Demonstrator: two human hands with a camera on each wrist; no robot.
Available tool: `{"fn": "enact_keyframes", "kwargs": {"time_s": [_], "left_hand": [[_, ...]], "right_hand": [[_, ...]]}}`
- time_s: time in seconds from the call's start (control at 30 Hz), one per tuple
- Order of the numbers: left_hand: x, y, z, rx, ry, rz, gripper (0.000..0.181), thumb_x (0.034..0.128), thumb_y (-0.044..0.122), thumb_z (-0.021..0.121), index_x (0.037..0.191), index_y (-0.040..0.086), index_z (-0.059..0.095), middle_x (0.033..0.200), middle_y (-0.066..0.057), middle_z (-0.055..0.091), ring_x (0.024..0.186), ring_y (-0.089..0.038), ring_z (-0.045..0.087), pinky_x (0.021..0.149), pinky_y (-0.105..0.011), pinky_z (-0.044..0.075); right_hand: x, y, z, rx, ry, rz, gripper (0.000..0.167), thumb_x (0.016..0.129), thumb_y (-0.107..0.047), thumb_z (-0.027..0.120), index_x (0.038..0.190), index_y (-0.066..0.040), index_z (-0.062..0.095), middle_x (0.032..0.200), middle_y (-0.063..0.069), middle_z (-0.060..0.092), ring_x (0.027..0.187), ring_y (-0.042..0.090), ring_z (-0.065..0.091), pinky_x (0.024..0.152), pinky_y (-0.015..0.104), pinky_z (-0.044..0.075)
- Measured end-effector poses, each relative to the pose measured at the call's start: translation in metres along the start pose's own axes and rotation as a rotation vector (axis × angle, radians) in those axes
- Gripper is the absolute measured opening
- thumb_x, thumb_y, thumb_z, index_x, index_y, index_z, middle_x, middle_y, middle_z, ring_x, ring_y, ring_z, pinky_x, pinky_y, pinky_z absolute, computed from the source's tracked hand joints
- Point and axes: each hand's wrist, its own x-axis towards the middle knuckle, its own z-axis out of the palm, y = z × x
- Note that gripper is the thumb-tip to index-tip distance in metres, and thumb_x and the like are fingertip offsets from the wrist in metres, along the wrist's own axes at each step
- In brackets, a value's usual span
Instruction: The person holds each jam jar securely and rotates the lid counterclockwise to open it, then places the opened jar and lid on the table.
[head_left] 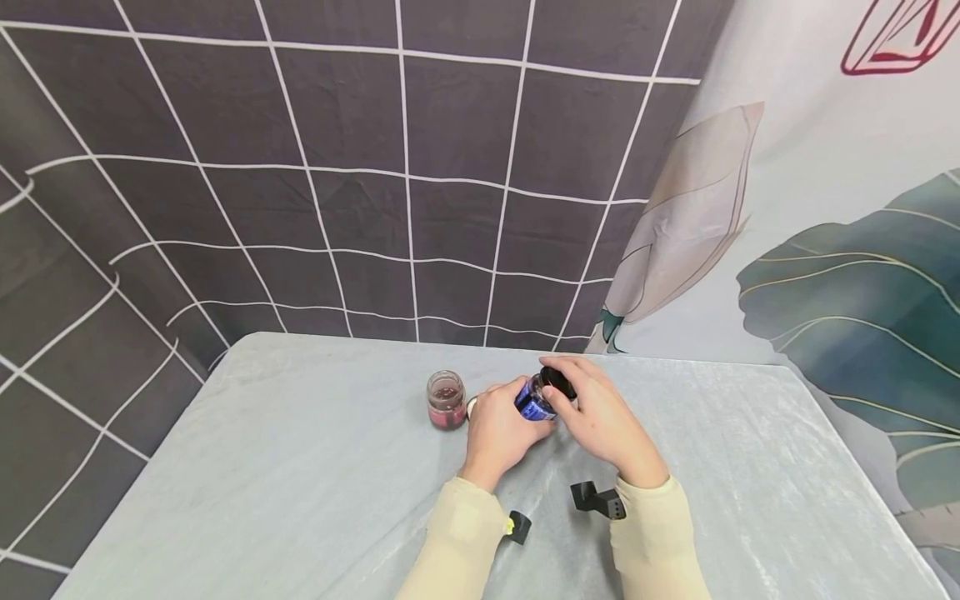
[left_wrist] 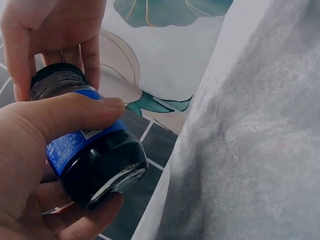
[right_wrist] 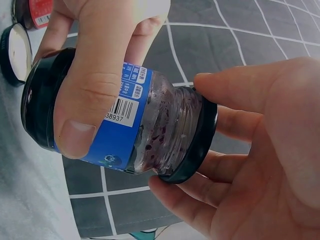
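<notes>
My left hand (head_left: 497,435) grips a glass jar (right_wrist: 137,112) round its blue label, thumb across one side. The jar is tilted, with its dark base showing in the left wrist view and dark red residue on the glass near its neck. At the mouth sits a black lid (right_wrist: 200,142), and the fingers and thumb of my right hand (head_left: 606,418) are curled round its rim. A second glass jar (head_left: 447,402), open at the top with reddish contents, stands upright left of my left hand.
A loose black lid (right_wrist: 18,52) with a pale inside lies between the standing jar and my left hand. The pale cloth-covered table (head_left: 315,467) meets a dark gridded curtain (head_left: 360,208) behind, and a leaf-patterned curtain (head_left: 690,317) hangs at the right.
</notes>
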Motion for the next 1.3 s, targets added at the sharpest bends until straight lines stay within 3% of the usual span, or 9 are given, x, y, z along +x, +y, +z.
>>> {"fn": "enact_keyframes", "kwargs": {"time_s": [0.37,1.3], "left_hand": [[0.0001,-0.0005,0.0024,-0.036,0.005,0.001,0.044,0.0648,0.037,0.089,0.103,0.021,0.074,0.085,0.005,0.073,0.076,-0.016,0.064,0.071,-0.034,0.047],[0.0000,-0.0004,0.0023,-0.040,0.004,-0.004,0.042,0.0653,0.037,0.089,0.101,0.022,0.073,0.086,0.005,0.073,0.077,-0.016,0.065,0.072,-0.034,0.049]], "right_hand": [[-0.0008,-0.0002,-0.0010,0.010,-0.003,-0.003,0.041,0.100,-0.016,0.061,0.138,-0.002,0.057,0.135,0.018,0.058,0.125,0.035,0.054,0.103,0.054,0.043],[-0.0001,-0.0008,-0.0010,0.003,-0.013,0.017,0.041,0.100,-0.017,0.061,0.138,-0.002,0.057,0.136,0.018,0.058,0.126,0.036,0.054,0.104,0.053,0.043]]}}
